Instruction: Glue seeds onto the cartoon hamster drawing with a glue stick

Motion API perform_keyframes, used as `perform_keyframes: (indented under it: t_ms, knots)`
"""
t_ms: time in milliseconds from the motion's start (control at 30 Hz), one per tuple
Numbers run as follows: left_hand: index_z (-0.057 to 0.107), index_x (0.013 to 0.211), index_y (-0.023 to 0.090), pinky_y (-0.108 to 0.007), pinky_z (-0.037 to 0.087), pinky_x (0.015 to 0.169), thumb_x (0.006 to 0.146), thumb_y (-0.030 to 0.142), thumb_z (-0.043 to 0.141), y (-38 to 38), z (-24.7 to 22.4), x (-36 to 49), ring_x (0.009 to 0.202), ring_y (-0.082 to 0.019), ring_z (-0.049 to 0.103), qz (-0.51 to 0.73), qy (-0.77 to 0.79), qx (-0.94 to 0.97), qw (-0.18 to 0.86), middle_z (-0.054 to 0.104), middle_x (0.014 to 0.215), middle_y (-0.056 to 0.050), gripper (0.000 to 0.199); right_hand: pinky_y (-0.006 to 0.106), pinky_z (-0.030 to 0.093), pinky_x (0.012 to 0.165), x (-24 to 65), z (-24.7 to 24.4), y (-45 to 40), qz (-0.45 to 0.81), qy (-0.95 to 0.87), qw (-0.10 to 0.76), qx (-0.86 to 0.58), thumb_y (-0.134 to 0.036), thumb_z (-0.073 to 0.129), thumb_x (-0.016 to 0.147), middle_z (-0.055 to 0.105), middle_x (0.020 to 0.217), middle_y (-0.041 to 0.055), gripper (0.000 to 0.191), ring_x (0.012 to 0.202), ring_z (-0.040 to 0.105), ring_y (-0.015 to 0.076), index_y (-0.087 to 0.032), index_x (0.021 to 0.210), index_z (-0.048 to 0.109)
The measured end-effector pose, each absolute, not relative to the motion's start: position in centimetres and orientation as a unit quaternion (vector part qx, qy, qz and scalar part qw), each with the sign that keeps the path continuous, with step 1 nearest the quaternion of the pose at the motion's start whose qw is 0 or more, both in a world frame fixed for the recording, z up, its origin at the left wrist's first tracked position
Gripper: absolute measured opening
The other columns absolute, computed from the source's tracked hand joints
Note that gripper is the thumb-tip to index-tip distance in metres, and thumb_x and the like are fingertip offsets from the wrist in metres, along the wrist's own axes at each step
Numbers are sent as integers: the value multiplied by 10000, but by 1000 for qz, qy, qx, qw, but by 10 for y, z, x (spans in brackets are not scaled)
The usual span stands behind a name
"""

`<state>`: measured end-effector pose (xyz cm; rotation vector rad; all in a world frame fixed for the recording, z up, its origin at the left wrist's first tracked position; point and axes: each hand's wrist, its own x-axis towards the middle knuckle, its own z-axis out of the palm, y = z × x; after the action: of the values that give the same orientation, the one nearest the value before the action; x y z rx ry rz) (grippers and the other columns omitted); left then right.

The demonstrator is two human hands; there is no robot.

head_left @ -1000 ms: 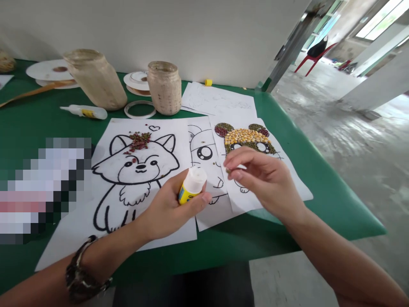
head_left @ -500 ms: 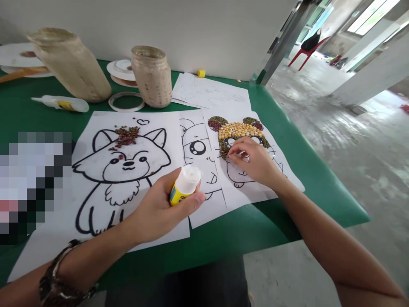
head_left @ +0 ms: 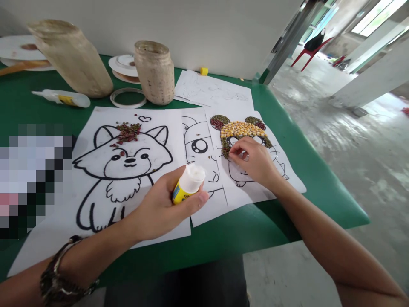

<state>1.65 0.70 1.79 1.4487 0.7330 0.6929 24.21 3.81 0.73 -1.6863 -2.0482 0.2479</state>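
Holding: left hand [head_left: 159, 211], fingers and thumb wrapped around a glue stick [head_left: 189, 184], tilted, white end up.
Right hand [head_left: 255, 160]: thumb and index fingertips together or nearly so, low over the left cheek of the bear drawing [head_left: 276, 185]; whether a grain is between them, I cannot tell.
Bear drawing: on the rightmost of the three front sheets, partly under the right hand.
Bear, covered: forehead in yellow corn [head_left: 241, 128], ears in red and green grains [head_left: 220, 122], a green band around the eyes and down the cheek.
Bear, bare: the visible belly, feet and tail; the lower face is partly hidden. By look, the top of the head is finished and most of the body remains.
Fox drawing [head_left: 108, 170]: outline only, with a loose-looking grain pile [head_left: 128, 133] on its forehead.
Middle sheet [head_left: 200, 170]: big eye drawn, practically unfilled.
Behind: two jars, small [head_left: 155, 74] and large [head_left: 76, 59]; tape roll [head_left: 128, 105] beside the small one.
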Motion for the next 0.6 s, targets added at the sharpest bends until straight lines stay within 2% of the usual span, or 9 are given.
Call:
perform_keyframes:
  t_ms: [433, 600]
  knots:
    - [389, 622, 193, -174, 310, 386, 727, 267, 508, 7, 20, 17, 421, -49, 321, 292, 334, 640, 627, 364, 514, 75, 175, 251, 401, 565, 244, 7, 39, 73, -750, 247, -609, -159, 568, 714, 556, 717, 13, 69, 598, 485, 101, -174, 648, 560]
    - [395, 631, 187, -174, 309, 402, 731, 261, 508, 7, 22, 18, 437, -52, 324, 288, 331, 644, 626, 365, 529, 72, 168, 235, 365, 534, 245, 11, 37, 49, -726, 280, -626, -176, 495, 753, 536, 665, 9, 80, 589, 475, 107, -184, 675, 479]
